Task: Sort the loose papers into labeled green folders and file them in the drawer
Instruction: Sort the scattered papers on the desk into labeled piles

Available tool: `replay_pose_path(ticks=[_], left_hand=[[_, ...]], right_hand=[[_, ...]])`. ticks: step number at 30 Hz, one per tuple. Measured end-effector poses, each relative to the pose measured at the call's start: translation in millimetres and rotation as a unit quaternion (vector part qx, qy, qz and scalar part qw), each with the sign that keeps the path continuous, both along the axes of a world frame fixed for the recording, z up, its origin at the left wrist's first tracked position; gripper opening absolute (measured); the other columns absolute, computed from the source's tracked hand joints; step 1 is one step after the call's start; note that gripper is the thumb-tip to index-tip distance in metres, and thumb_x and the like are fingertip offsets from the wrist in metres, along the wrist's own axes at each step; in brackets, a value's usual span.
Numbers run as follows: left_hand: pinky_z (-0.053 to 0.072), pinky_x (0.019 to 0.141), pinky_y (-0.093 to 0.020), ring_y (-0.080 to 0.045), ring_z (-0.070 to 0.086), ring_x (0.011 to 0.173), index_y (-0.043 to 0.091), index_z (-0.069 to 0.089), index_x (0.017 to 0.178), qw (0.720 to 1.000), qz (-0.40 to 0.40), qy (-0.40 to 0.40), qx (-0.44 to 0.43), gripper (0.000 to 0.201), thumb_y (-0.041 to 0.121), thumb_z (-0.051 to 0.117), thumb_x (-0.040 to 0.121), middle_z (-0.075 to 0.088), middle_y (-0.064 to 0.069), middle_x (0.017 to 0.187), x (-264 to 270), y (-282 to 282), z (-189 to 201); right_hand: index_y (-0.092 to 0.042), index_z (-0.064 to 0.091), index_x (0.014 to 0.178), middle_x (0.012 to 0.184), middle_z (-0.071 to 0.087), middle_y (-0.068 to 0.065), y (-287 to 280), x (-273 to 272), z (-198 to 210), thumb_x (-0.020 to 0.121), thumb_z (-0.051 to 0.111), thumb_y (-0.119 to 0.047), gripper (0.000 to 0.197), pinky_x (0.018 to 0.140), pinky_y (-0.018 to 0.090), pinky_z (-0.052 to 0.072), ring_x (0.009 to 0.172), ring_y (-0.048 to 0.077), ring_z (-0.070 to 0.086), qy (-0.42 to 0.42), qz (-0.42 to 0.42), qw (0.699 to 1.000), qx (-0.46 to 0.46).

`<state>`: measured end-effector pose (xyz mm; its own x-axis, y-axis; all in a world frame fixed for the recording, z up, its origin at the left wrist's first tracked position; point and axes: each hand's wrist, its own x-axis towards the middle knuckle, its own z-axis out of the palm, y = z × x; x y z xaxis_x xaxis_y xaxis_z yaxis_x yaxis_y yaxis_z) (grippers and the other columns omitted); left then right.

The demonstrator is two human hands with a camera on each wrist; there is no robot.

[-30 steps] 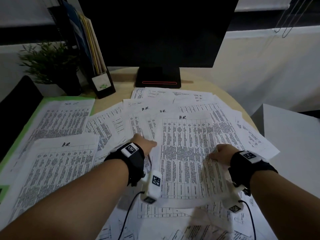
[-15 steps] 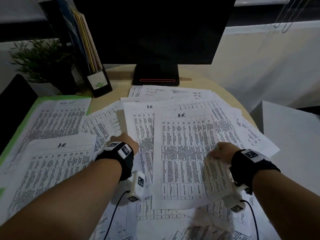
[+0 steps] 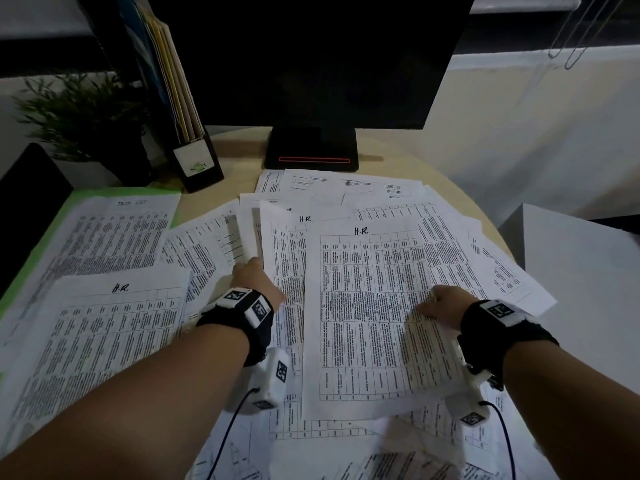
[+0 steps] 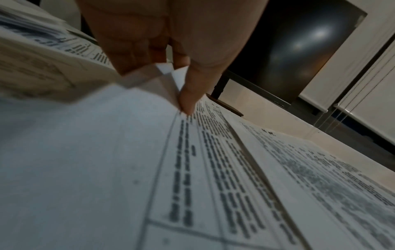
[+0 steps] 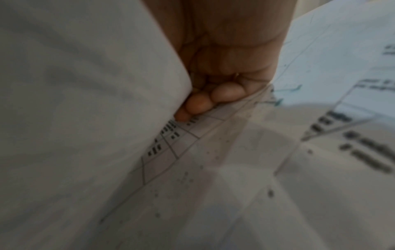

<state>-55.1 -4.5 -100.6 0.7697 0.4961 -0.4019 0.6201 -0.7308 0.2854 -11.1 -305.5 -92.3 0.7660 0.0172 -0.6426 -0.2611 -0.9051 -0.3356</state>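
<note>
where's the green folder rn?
Head view, far left of the desk: the green folder lies flat under the "Task List" sheet, just in front of the potted plant and black file holder.

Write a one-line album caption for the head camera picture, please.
Both hands at work: the left hand pinches one H.R. sheet's edge, the right hand grips another.

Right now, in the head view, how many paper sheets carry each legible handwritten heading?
White printed sheets headed H.R.: 3
White printed sheet headed TASK LIST: 1
Total: 4
One more heading behind them is mostly covered, so it is not counted.
</note>
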Motion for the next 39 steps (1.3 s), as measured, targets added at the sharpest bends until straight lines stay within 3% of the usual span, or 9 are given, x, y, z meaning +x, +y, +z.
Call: replay_pose_path(ticks=[3,9,16,20,25,29,32,35,39], left_hand=[[0.047,0.083,-0.033,-0.031,0.058,0.104,0.002,0.056,0.114,0.999,-0.020,-0.033,0.017,0.031,0.016,0.062,0.087,0.058,-0.016,0.119,-6,11,1],[0.045,0.078,-0.028,-0.027,0.056,0.086,0.010,0.062,0.101,0.992,0.082,-0.078,-0.054,0.015,0.017,0.060,0.089,0.063,-0.009,0.102,-20,37,9],[0.040,0.071,-0.025,-0.025,0.054,0.090,0.012,0.046,0.128,0.982,0.083,-0.060,-0.159,0.050,0.002,0.063,0.082,0.059,-0.010,0.115,-34,48,-2],[0.043,0.078,-0.026,-0.029,0.057,0.101,0.012,0.053,0.125,0.993,0.028,-0.015,-0.112,0.044,0.003,0.058,0.082,0.061,-0.011,0.118,-47,53,-2],[0.044,0.074,-0.030,-0.027,0.054,0.090,0.016,0.039,0.134,0.990,0.078,-0.061,-0.104,0.064,0.003,0.068,0.078,0.055,-0.007,0.108,-59,48,2],[0.047,0.070,-0.032,-0.027,0.055,0.083,0.018,0.035,0.135,0.985,0.089,-0.118,-0.093,0.066,-0.002,0.065,0.080,0.058,-0.011,0.109,-60,43,4],[0.048,0.079,-0.035,-0.033,0.056,0.097,0.014,0.025,0.140,0.972,0.124,-0.148,-0.134,0.074,-0.001,0.067,0.080,0.055,-0.015,0.119,-61,37,8],[0.043,0.102,-0.039,-0.034,0.050,0.121,0.007,0.028,0.142,0.960,0.151,-0.132,-0.196,0.079,0.007,0.074,0.078,0.048,-0.016,0.138,-61,35,9],[0.047,0.085,-0.029,-0.028,0.060,0.100,0.006,0.059,0.120,0.979,0.088,-0.069,-0.168,0.035,0.012,0.064,0.085,0.064,-0.013,0.118,-64,35,5]], right_hand=[[-0.015,0.053,0.084,0.078,0.059,-0.002,0,1,0,0.092,0.058,-0.035,0.022,0.055,0.020,0.037,0.067,0.009,0.055,0.000,0.000,1.000,-0.006],[-0.013,0.052,0.081,0.076,0.059,0.000,1,-1,0,0.092,0.059,-0.031,0.022,0.052,0.020,0.036,0.066,0.011,0.055,-0.003,-0.014,1.000,0.008],[-0.011,0.053,0.084,0.078,0.058,0.002,3,-6,6,0.093,0.058,-0.030,0.021,0.054,0.021,0.038,0.066,0.013,0.054,-0.009,-0.029,0.999,0.018],[-0.005,0.058,0.103,0.099,0.060,0.012,4,-8,7,0.095,0.056,-0.028,0.025,0.078,0.030,0.044,0.089,0.026,0.058,-0.023,-0.021,1.000,0.004],[-0.005,0.057,0.118,0.118,0.061,0.016,11,-13,8,0.094,0.056,-0.029,0.034,0.093,0.035,0.046,0.108,0.031,0.058,-0.026,-0.028,0.999,-0.001],[-0.013,0.057,0.124,0.121,0.062,0.011,27,-23,11,0.092,0.060,-0.027,0.035,0.087,0.029,0.046,0.108,0.028,0.059,-0.014,-0.028,0.998,0.048],[-0.016,0.054,0.132,0.129,0.057,0.009,38,-30,12,0.088,0.063,-0.036,0.049,0.099,0.036,0.047,0.113,0.028,0.058,0.000,-0.009,1.000,0.016],[-0.021,0.056,0.127,0.135,0.049,0.010,47,-38,17,0.085,0.061,-0.048,0.051,0.103,0.038,0.043,0.118,0.032,0.052,-0.005,0.041,0.997,-0.060],[-0.021,0.060,0.081,0.100,0.061,0.003,64,-54,23,0.081,0.068,-0.044,0.024,0.092,0.030,0.048,0.102,0.024,0.057,-0.009,0.107,0.991,-0.085]])
